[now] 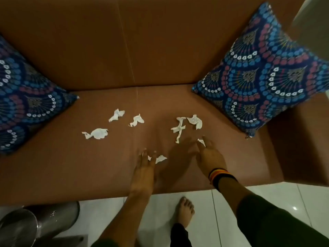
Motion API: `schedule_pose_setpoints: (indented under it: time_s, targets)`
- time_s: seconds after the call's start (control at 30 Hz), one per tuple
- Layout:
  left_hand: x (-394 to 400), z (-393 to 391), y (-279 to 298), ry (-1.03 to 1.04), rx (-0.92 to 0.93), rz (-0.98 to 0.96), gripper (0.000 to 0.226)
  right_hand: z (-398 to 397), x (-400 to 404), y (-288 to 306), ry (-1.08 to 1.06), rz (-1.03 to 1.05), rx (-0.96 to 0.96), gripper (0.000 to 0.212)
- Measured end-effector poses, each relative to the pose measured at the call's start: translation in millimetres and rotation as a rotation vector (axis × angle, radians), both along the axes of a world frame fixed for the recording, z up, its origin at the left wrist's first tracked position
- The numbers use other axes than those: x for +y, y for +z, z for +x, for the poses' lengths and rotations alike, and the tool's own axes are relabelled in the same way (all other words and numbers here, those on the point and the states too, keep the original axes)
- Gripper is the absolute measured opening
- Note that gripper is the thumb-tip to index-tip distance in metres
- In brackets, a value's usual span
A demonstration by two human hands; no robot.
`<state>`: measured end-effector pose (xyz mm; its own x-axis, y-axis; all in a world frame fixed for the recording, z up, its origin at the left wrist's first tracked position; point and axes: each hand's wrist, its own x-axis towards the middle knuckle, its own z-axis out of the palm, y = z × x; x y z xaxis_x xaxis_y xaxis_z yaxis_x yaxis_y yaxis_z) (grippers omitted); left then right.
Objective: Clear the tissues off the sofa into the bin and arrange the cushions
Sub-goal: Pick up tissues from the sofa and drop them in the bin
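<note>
Several crumpled white tissues lie on the brown sofa seat [89, 166]: one tissue at the left [97, 133], two tissues further back [116, 114] [137, 120], and two at the right [178, 128] [195, 121]. My left hand [144, 168] lies low over the seat with its fingers spread, the fingertips against a small tissue [160, 159]. My right hand [211, 157] reaches forward with its fingers apart, and a tissue scrap [201, 142] sits at its fingertips. A blue patterned cushion [263, 73] leans in the right corner. Another cushion [26, 97] leans at the left.
A shiny metal bin [35, 223] stands on the white tiled floor [267, 196] at the lower left, in front of the sofa. My bare foot [185, 211] is on the tiles near the sofa's front edge. The sofa's right armrest [302, 148] rises beside the right cushion.
</note>
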<state>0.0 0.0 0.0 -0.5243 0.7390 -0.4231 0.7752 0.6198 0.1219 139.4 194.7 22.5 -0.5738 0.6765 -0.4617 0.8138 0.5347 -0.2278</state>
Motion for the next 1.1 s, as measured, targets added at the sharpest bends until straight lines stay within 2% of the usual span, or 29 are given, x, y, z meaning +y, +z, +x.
schedule_pose_setpoints:
  time_s: [0.03, 0.1, 0.17, 0.23, 0.3, 0.4, 0.5, 0.57, 0.7, 0.77, 0.83, 0.9, 0.93, 1.03, 1.1]
  targets:
    - [8, -3, -9, 0.013, -0.018, -0.081, 0.084, -1, 7, -11, 0.016, 0.013, -0.006, 0.055]
    - [22, -9, -19, 0.071, -0.049, -0.095, 0.087, -1, 17, -32, 0.022, 0.036, -0.016, 0.061]
    - [28, -10, -39, 0.119, -0.073, -0.059, 0.089, -1, 22, -48, 0.049, 0.007, -0.072, 0.072]
    - [25, -5, -46, 0.113, -0.061, -0.034, 0.085, 3, 19, -59, 0.089, -0.012, -0.136, 0.072]
    - [23, 4, -52, 0.113, -0.051, 0.098, 0.072, 8, 17, -62, 0.129, 0.042, -0.127, 0.059]
    - [30, 9, -51, 0.098, -0.118, 0.124, 0.046, 14, 15, -66, 0.189, 0.053, -0.077, 0.038]
    - [46, 6, -43, -0.020, -0.147, 0.090, 0.039, 16, 26, -61, 0.158, 0.025, -0.071, 0.022]
    - [61, 3, -38, -0.073, -0.151, 0.138, 0.033, 10, 43, -53, 0.088, 0.025, -0.003, 0.022]
    - [102, -8, -33, -0.175, -0.116, 0.179, 0.034, -13, 86, -39, 0.011, 0.038, 0.064, 0.033]
    - [124, -14, -35, -0.189, -0.126, 0.186, 0.034, -25, 104, -39, -0.002, 0.001, 0.041, 0.053]
    - [143, -17, -39, -0.226, -0.115, 0.158, 0.025, -36, 117, -43, 0.017, -0.061, 0.031, 0.080]
    - [157, -20, -42, -0.228, -0.104, 0.135, 0.015, -45, 128, -52, 0.012, -0.097, 0.012, 0.088]
    - [162, -21, -43, -0.214, -0.109, 0.140, 0.013, -49, 133, -57, 0.008, -0.104, -0.010, 0.083]
    - [170, -23, -48, -0.211, -0.130, 0.157, 0.023, -51, 139, -68, 0.016, -0.097, 0.036, 0.041]
    - [168, -19, -46, -0.231, -0.102, 0.179, 0.028, -44, 134, -70, -0.006, -0.086, 0.074, 0.025]
